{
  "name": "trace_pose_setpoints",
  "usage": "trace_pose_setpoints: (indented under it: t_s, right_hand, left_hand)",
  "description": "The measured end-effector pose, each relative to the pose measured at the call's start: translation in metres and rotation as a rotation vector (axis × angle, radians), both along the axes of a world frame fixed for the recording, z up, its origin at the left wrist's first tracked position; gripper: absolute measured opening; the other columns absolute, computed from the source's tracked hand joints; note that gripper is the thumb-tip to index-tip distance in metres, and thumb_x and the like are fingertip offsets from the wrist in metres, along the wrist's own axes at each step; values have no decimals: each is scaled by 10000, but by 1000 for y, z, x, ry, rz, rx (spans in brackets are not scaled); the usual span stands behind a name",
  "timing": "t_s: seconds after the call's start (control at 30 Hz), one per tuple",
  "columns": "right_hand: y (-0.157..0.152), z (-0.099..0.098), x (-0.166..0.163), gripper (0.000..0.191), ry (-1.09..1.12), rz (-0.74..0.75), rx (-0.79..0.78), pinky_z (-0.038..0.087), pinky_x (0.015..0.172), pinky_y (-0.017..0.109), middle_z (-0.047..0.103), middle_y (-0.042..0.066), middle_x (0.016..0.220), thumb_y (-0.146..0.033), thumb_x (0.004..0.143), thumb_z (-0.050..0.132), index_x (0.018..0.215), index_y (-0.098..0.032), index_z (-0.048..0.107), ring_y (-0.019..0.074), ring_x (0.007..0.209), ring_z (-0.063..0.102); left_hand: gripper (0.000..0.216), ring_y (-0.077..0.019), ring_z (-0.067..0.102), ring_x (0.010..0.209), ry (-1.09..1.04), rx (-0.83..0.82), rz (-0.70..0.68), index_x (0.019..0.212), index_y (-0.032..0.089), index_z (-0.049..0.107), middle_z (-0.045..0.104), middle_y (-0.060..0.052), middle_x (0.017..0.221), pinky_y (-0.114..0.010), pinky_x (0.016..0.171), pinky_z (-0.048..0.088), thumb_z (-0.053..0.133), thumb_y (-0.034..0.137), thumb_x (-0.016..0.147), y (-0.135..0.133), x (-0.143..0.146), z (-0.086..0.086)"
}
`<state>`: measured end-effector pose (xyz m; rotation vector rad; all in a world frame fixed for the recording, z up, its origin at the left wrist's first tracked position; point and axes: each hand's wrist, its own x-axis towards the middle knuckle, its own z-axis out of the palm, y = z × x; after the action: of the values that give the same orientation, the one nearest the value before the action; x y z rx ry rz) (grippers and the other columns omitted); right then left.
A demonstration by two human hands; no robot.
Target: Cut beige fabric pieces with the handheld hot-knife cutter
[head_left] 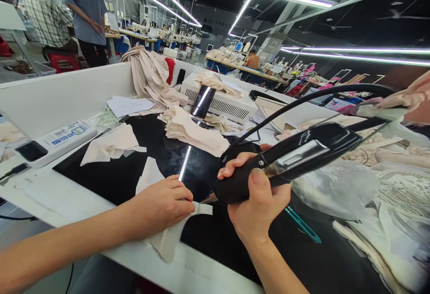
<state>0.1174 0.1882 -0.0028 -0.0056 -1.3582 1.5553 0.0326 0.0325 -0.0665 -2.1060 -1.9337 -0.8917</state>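
Observation:
My right hand (258,200) is wrapped round a black corded hand tool (289,159), its metal tip pointing down-left at a cream fabric piece (174,231) on the black glossy work surface (127,177). My left hand (164,204) lies on that fabric piece with its fingers curled, pressing it down just left of the tool's tip. The tool's black cable (302,101) arcs up and to the right.
A stack of cream fabric pieces (191,130) and loose pieces (110,144) lie further back. Behind them are a white box unit (225,104), a fabric pile (148,74) and a white partition (67,92). Lace and clear plastic (339,186) crowd the right. A teal pen (302,224) lies near my wrist. People stand at the far left.

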Motion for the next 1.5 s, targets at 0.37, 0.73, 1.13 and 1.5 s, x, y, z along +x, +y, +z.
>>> trace_pose_setpoints:
  t_s: [0.37, 0.73, 1.13, 1.5]
  right_hand:
    - [4, 5, 5, 363, -25, -66, -3, 550, 477, 276, 641, -56, 741, -310, 796, 777, 1088, -248, 571, 130, 519, 615]
    - [6, 4, 8, 360, -33, -81, -11, 545, 475, 274, 655, -51, 752, -294, 803, 790, 1088, -238, 578, 130, 522, 620]
    - [-10, 3, 16, 361, -14, 25, -9, 537, 480, 261, 646, -51, 766, -367, 821, 785, 1098, -262, 579, 118, 530, 599]
    - [-7, 4, 18, 357, -42, -13, -9, 537, 485, 268, 643, -50, 763, -323, 819, 762, 1115, -262, 572, 126, 535, 616]
  left_hand:
    - [184, -160, 639, 934, -2, 14, 5, 977, 173, 712, 695, -35, 1006, -352, 1047, 462, 542, 161, 1048, -1, 0, -2]
    - [197, -168, 640, 947, -49, 2, -11, 993, 173, 711, 697, -40, 1031, -368, 1059, 458, 525, 176, 1058, -3, -1, -2]
    - [255, -184, 643, 968, -46, -10, -23, 1020, 163, 717, 708, -57, 1032, -368, 1030, 476, 474, 206, 1086, -3, -3, 0]
    - [184, -175, 648, 978, -50, -27, -16, 1026, 176, 719, 711, -56, 1049, -383, 1081, 457, 538, 182, 1056, -4, -3, 0]
